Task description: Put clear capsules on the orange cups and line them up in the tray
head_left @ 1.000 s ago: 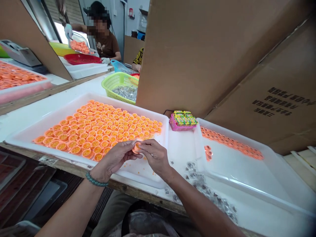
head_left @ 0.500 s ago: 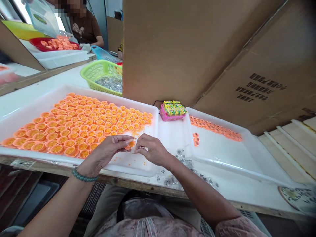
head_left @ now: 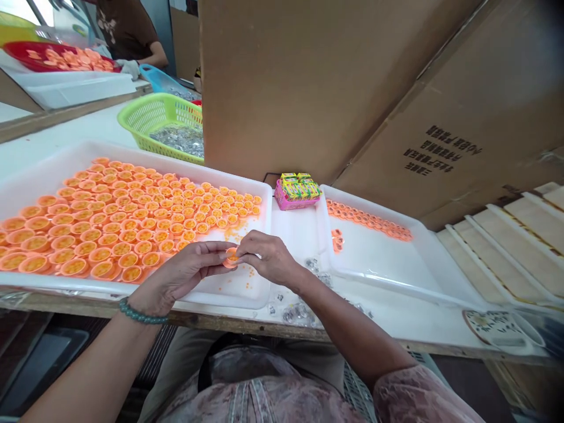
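Note:
A small orange cup point(head_left: 231, 258) is held above the near right part of a white tray point(head_left: 240, 298). The fingers and thumb of my left hand point(head_left: 187, 264) close around its left side, with the opening facing up toward me. At the cup's right edge, my right hand point(head_left: 269, 257) pinches with thumb and forefinger; whether anything else lies between those fingertips is hidden. Rows of similar orange cups point(head_left: 127, 235) with yellow-orange bits inside fill the tray to the left. Loose orange bits point(head_left: 249, 286) are scattered on the tray floor below my hands.
Clear plastic pieces point(head_left: 299, 314) lie by the right forearm. Beyond them a second white tray point(head_left: 374, 273) holds orange pieces point(head_left: 370, 220). A pink basket point(head_left: 297, 202) of yellow-green packets stands between trays. Cardboard point(head_left: 308, 88) walls the back; a green basket point(head_left: 132, 120) and a co-worker point(head_left: 127, 29) are left.
The view has shifted, so the trays sit further left in the picture. My right fingertips have come onto the cup's edge, and the cup's opening now shows more.

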A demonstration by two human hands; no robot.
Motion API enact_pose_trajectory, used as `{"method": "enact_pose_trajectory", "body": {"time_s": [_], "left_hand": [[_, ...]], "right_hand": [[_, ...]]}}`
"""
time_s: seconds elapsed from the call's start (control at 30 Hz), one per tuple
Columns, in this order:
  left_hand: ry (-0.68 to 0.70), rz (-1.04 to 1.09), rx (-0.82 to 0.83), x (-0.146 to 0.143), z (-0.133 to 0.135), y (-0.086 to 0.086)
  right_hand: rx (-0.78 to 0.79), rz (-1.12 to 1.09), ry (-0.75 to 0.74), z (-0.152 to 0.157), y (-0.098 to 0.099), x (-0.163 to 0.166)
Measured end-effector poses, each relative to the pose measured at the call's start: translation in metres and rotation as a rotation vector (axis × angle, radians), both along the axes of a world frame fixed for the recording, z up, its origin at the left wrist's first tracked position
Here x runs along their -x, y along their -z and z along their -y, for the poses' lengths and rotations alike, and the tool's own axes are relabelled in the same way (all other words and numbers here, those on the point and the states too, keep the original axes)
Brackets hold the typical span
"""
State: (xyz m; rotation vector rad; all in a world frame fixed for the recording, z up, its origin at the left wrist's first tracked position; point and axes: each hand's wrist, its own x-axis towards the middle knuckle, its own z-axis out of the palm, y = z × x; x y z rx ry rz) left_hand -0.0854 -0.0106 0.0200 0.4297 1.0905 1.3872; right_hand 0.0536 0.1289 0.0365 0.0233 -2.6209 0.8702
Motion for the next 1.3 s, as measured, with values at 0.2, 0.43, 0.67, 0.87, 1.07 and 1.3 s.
{"method": "enact_pose_trajectory", "body": {"time_s": [0.2, 0.43, 0.67, 0.87, 1.07, 1.3], "left_hand": [[0.044, 0.068, 0.002, 0.002, -0.002, -0.002], [-0.037, 0.034, 0.114, 0.0, -0.004, 0.004], [-0.245, 0.136, 0.159, 0.0, -0.005, 0.004], [-0.184, 0.102, 0.129, 0.001, -0.005, 0.002], [-0.164, -0.009, 0.15, -0.001, -0.003, 0.007], [-0.2, -0.01, 0.159, -0.005, -0.005, 0.007]], "right_hand": [[0.206, 0.097, -0.015, -0.011, -0.017, -0.003], [0.123, 0.199, 0.176, -0.038, -0.015, -0.019], [-0.215, 0.296, 0.463, -0.054, 0.016, -0.073], [-0.409, 0.475, 0.38, -0.04, 0.076, -0.085], [0.163, 0.168, 0.617, -0.039, 0.066, -0.08], [1.135, -0.133, 0.471, -0.019, 0.021, -0.061]]}}
